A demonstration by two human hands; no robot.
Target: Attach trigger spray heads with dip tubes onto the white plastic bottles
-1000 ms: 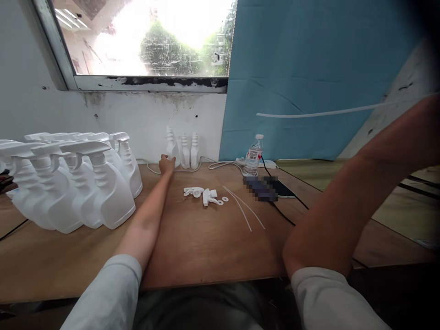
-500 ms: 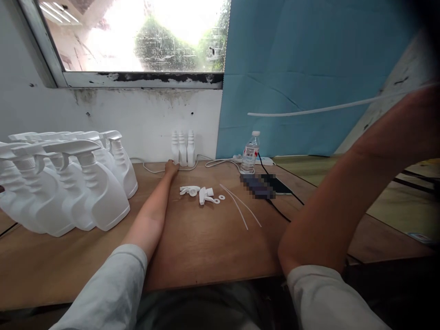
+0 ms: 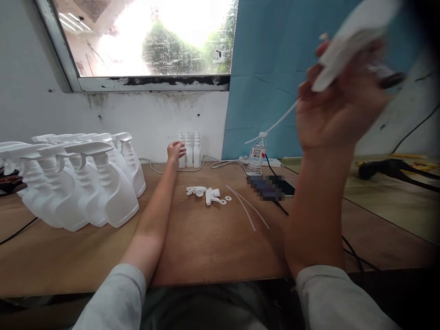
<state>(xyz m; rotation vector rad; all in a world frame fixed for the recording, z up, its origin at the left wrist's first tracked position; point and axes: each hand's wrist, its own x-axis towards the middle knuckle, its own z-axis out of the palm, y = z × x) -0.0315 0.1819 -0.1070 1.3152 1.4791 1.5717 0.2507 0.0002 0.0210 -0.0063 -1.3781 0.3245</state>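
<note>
My right hand (image 3: 340,96) is raised at the upper right, closed round a white trigger sprayer head (image 3: 357,39), smeared by motion. A thin white dip tube (image 3: 273,126) slants down to the left from that hand. My left hand (image 3: 175,151) reaches to the back wall, its fingers curled about the upper part of the leftmost white bottle (image 3: 182,161). Two similar bottles (image 3: 193,153) stand beside it. On the table lie two white trigger heads (image 3: 210,196), two small white washers (image 3: 226,200) and two loose dip tubes (image 3: 245,208).
Several white spray bottles (image 3: 117,197) with trigger heads stand grouped on the left of the wooden table (image 3: 206,247). A clear water bottle (image 3: 257,156), phones (image 3: 287,187) and cables (image 3: 223,162) are at the back right. Behind are a window and blue sheet (image 3: 264,55).
My right hand has swung inward from the right edge, bringing the sprayer head into view; its tube now points downward. My left hand has risen from the table to the leftmost bottle's upper part.
</note>
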